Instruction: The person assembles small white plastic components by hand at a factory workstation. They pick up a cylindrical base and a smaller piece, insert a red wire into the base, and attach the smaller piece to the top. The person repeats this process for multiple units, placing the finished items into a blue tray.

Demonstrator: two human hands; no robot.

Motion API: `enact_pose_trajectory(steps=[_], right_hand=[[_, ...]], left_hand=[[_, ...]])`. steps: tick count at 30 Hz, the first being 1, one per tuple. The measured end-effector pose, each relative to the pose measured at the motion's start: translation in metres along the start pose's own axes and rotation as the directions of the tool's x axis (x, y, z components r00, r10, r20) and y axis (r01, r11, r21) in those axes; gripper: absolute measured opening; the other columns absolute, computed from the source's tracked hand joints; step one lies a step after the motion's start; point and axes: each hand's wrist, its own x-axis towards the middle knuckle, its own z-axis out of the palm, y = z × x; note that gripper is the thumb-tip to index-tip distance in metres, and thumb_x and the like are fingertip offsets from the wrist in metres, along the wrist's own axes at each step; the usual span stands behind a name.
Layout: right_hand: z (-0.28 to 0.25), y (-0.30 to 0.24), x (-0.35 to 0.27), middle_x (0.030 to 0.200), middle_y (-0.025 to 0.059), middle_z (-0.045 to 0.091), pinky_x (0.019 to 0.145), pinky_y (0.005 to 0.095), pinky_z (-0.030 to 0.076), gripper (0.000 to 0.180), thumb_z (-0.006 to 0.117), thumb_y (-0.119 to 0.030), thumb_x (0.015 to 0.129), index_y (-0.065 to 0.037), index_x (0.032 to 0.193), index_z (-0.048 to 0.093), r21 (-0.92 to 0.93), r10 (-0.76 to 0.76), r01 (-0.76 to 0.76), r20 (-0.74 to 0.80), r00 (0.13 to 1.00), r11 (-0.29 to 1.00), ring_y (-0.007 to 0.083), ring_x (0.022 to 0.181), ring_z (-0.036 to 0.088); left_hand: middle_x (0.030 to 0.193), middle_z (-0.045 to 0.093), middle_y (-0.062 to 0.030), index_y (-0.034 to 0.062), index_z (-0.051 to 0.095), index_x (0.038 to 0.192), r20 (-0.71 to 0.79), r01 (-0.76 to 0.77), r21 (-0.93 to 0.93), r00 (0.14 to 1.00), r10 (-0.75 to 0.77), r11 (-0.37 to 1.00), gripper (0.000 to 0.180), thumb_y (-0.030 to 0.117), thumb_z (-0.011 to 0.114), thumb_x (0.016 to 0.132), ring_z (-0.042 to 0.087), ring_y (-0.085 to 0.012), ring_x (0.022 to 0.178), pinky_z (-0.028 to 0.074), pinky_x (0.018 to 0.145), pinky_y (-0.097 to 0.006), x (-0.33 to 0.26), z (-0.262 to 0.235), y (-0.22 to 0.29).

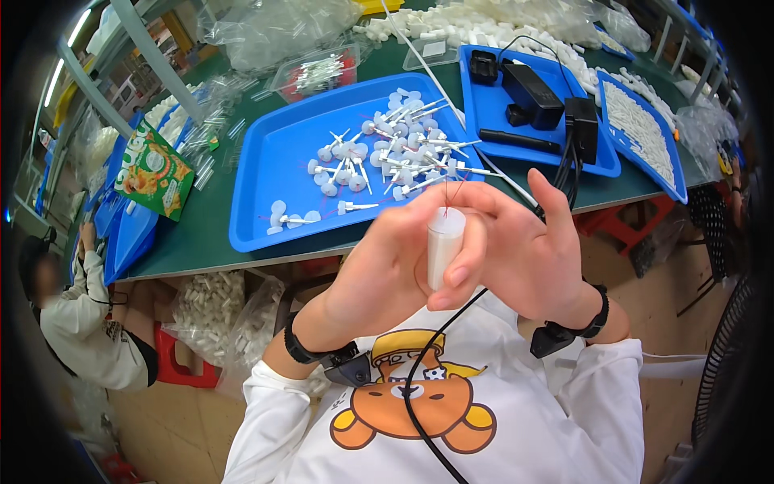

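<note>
Upright in my left hand (pixel 379 262) is a white plastic cylinder (pixel 445 250) with thin red wires standing out of its top. The fingers of that hand are closed around it. My right hand (pixel 536 258) is cupped close behind the cylinder and meets the left hand. Its thumb points up, apart from the fingers, which reach leftward and are partly hidden. Beyond my hands, a large blue tray (pixel 278 165) holds many small white parts (pixel 347 169) with round translucent caps, thin stems and red wires.
A second blue tray (pixel 609 165) carries black adapters (pixel 532 95) and cables. To its right, another blue tray (pixel 680 189) holds thin white pieces. White tubes (pixel 500 28) are heaped at the back. A green snack bag (pixel 155 173) stands left, near a seated person (pixel 97 323).
</note>
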Motion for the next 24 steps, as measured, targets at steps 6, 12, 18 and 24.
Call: enact_pose_trajectory(steps=[6, 12, 18, 24], right_hand=[[0.002, -0.001, -0.001, 0.120, 0.0146, 0.048, 0.096, 0.0389, 0.034, 0.065, 0.023, -0.052, 0.090, 0.000, 0.125, 0.037, -0.006, 0.047, -0.048, -0.040, 0.998, 0.999, 0.0238, 0.110, 0.048], [0.000, -0.003, -0.001, 0.120, 0.0165, 0.048, 0.095, 0.0369, 0.034, 0.061, 0.024, -0.048, 0.092, 0.002, 0.124, 0.038, -0.004, -0.001, 0.000, -0.091, 0.996, 1.000, 0.0229, 0.111, 0.047], [-0.002, -0.010, -0.003, 0.118, 0.0166, 0.049, 0.094, 0.0361, 0.036, 0.062, 0.026, -0.048, 0.091, 0.003, 0.123, 0.039, -0.065, -0.017, 0.014, -0.050, 0.999, 0.998, 0.0234, 0.108, 0.049], [-0.006, -0.010, -0.001, 0.116, 0.0180, 0.050, 0.097, 0.0365, 0.034, 0.063, 0.028, -0.049, 0.090, 0.003, 0.124, 0.039, 0.075, 0.000, 0.001, -0.009, 1.000, 0.997, 0.0250, 0.109, 0.049]], left_hand=[[0.066, 0.039, -0.0038, 0.0027, 0.038, 0.111, -0.092, -0.008, -0.019, 0.996, 0.006, 1.000, 0.031, 0.026, 0.032, 0.092, 0.036, -0.0110, 0.047, 0.030, 0.045, -0.022, -0.006, 0.001, -0.001], [0.066, 0.041, -0.0005, 0.0042, 0.043, 0.113, -0.018, -0.077, 0.011, 0.997, 0.077, 0.997, 0.035, 0.030, 0.030, 0.092, 0.037, -0.0089, 0.046, 0.029, 0.044, -0.022, -0.004, -0.008, -0.001], [0.088, 0.048, -0.0089, 0.0011, 0.041, 0.110, -0.258, -0.088, 0.216, 0.955, 0.144, 0.972, 0.034, 0.028, 0.041, 0.090, 0.050, -0.0157, 0.069, 0.040, 0.056, -0.026, 0.000, 0.014, -0.004], [0.083, 0.051, -0.0119, 0.0074, 0.031, 0.105, -0.136, -0.146, 0.453, 0.964, 0.230, 0.879, 0.029, 0.015, 0.052, 0.086, 0.051, -0.0150, 0.066, 0.043, 0.058, -0.027, -0.004, 0.015, -0.008]])
